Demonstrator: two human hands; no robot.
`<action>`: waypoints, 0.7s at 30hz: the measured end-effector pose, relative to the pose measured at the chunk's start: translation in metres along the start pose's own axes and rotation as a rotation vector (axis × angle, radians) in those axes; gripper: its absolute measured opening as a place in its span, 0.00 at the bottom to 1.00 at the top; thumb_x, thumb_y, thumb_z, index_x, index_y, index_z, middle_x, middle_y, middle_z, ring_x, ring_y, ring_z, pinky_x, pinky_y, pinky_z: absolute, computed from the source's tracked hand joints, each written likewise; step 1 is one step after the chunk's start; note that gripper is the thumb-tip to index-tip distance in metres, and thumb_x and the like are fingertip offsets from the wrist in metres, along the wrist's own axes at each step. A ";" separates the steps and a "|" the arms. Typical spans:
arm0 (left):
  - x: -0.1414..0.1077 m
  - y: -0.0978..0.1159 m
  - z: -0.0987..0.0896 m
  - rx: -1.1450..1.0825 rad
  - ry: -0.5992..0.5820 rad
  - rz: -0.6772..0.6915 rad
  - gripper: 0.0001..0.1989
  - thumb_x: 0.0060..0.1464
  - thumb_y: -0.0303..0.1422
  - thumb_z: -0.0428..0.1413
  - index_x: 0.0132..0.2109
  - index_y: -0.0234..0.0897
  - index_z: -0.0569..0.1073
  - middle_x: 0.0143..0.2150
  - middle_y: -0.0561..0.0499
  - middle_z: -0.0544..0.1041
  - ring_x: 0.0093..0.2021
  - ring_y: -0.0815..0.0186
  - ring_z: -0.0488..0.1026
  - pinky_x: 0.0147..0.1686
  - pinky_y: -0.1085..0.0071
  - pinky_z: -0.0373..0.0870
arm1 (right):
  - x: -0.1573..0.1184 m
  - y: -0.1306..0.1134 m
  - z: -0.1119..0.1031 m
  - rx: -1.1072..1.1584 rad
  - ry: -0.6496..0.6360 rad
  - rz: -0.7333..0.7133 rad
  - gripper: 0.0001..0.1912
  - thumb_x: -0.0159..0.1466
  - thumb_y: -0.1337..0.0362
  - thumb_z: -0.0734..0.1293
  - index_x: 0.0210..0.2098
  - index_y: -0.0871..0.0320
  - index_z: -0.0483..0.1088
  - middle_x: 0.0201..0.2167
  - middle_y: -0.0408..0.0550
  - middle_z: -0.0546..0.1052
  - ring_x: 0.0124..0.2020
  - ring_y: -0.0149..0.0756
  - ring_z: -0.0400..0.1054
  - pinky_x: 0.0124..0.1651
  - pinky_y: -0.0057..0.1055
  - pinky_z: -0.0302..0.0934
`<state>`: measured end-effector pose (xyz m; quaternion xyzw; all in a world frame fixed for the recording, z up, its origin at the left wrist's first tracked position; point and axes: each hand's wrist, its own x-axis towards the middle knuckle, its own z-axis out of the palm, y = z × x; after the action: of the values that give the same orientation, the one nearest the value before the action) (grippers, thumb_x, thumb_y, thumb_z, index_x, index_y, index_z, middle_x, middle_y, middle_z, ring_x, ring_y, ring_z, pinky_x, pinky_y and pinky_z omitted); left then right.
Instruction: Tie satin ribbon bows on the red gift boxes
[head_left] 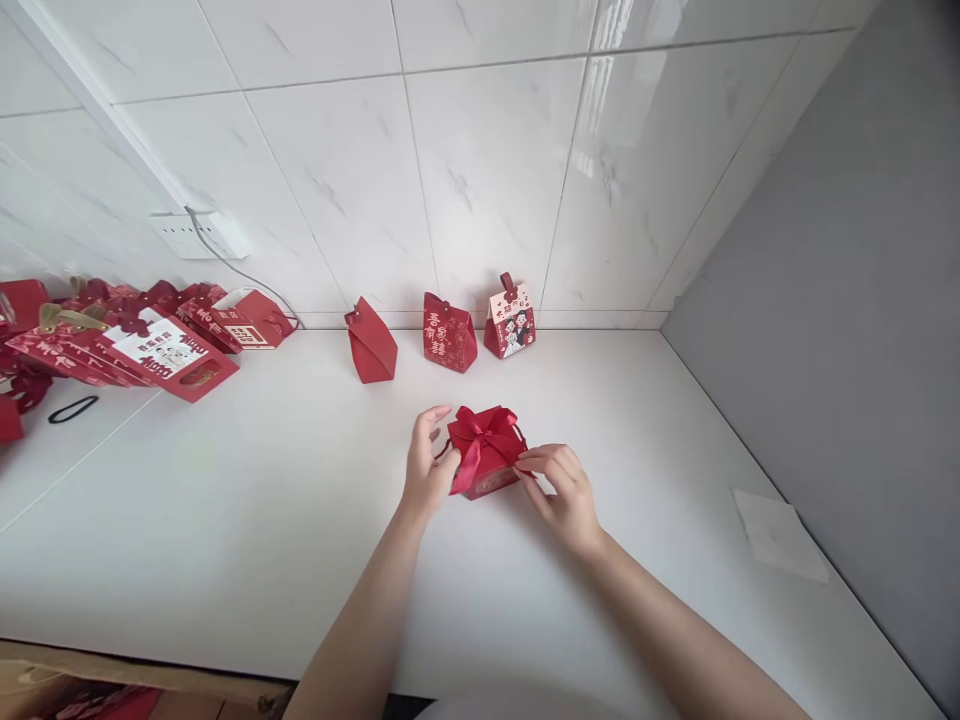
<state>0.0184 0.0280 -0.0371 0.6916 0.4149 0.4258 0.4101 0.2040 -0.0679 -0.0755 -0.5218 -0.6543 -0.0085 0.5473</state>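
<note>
A red gift box [498, 463] stands on the white table in front of me, tied on top with a shiny red ribbon bow [482, 436]. One ribbon tail hangs down its left front, and dark red cords show at its sides. My left hand [430, 468] is at the box's left side, fingers curved and apart, the thumb by the hanging tail. At the right front edge, my right hand [559, 485] has thumb and fingertips pinched together on the ribbon's right end. The fingers hide part of that end and the box's right side.
Behind the box stand a plain red box [373, 342], a patterned red box [448, 335] and a box with a couple picture [511, 322]. Several red packages [161, 350] pile up at left beside a black band [73, 409]. White paper [780, 535] lies right, near a grey panel [810, 300].
</note>
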 end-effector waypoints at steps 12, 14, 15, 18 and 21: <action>-0.006 0.023 0.000 0.156 -0.122 -0.086 0.18 0.57 0.42 0.56 0.26 0.38 0.61 0.25 0.55 0.63 0.27 0.68 0.62 0.30 0.71 0.61 | -0.005 0.005 -0.001 -0.145 -0.149 -0.302 0.14 0.66 0.73 0.64 0.46 0.50 0.70 0.50 0.44 0.79 0.53 0.40 0.72 0.58 0.46 0.62; -0.003 0.022 -0.005 -0.014 -0.209 -0.226 0.19 0.57 0.45 0.56 0.26 0.38 0.61 0.24 0.55 0.62 0.25 0.69 0.60 0.27 0.71 0.58 | -0.005 0.005 -0.003 -0.096 -0.230 -0.261 0.13 0.67 0.72 0.61 0.46 0.48 0.70 0.53 0.44 0.78 0.55 0.40 0.71 0.60 0.48 0.61; -0.002 0.021 -0.008 -0.074 -0.252 -0.285 0.20 0.56 0.45 0.56 0.25 0.38 0.61 0.23 0.55 0.61 0.25 0.69 0.60 0.27 0.71 0.57 | -0.006 0.006 -0.003 -0.065 -0.262 -0.232 0.13 0.67 0.72 0.61 0.45 0.48 0.70 0.53 0.45 0.77 0.56 0.40 0.71 0.60 0.50 0.61; 0.002 0.021 -0.014 -0.151 -0.343 -0.380 0.20 0.55 0.45 0.57 0.25 0.38 0.61 0.23 0.55 0.61 0.25 0.69 0.58 0.28 0.71 0.56 | -0.006 0.007 -0.003 0.033 -0.272 -0.156 0.13 0.66 0.71 0.62 0.46 0.48 0.69 0.52 0.47 0.78 0.55 0.43 0.72 0.59 0.52 0.62; 0.004 0.022 -0.017 -0.160 -0.383 -0.401 0.20 0.54 0.44 0.57 0.25 0.38 0.60 0.23 0.56 0.60 0.25 0.69 0.58 0.29 0.70 0.56 | -0.006 0.007 -0.003 0.122 -0.197 -0.104 0.14 0.64 0.72 0.63 0.46 0.48 0.68 0.49 0.48 0.79 0.52 0.44 0.73 0.55 0.50 0.66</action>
<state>0.0082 0.0281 -0.0106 0.6291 0.4235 0.2294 0.6102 0.2098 -0.0706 -0.0826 -0.4512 -0.7302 0.0544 0.5102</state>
